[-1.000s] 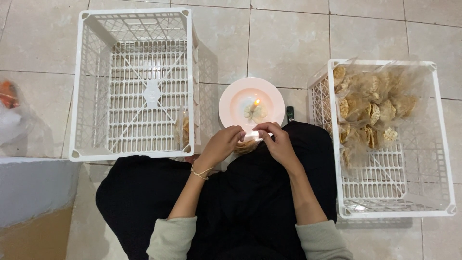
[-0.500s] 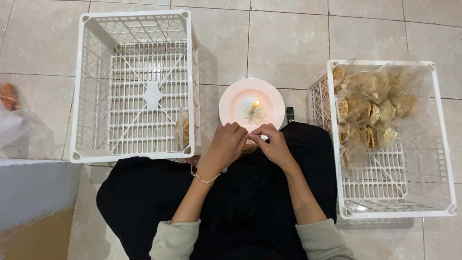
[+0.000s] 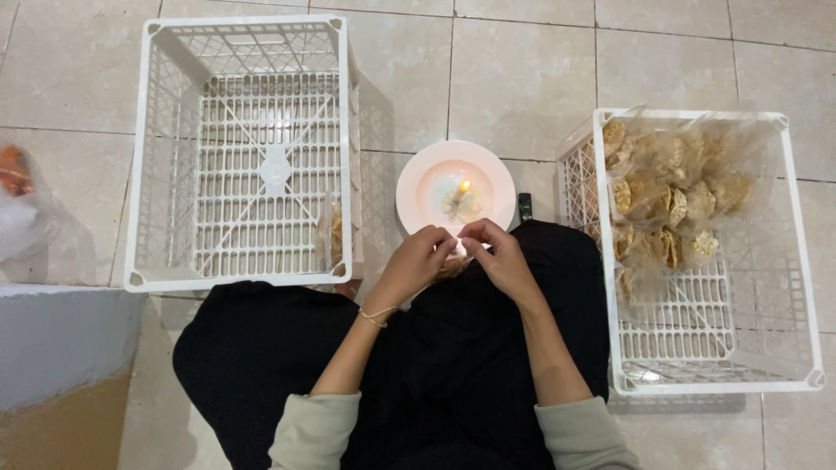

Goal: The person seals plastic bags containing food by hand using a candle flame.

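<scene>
left hand (image 3: pixel 421 264): fingers pinch small snack packet (image 3: pixel 455 261), just below plate (image 3: pixel 422 204)
right hand (image 3: pixel 495 258): pinches same packet
candle (image 3: pixel 462 190): lit, on plate
crates: empty crate (image 3: pixel 157 157) left of plate, snack crate (image 3: pixel 797 252) right

Beige tiled floor (image 3: pixel 522 78), grey grout

white lattice crates (image 3: pixel 244 157), pink plate (image 3: pixel 418 187), beige tiles (image 3: pixel 522 78)
</scene>
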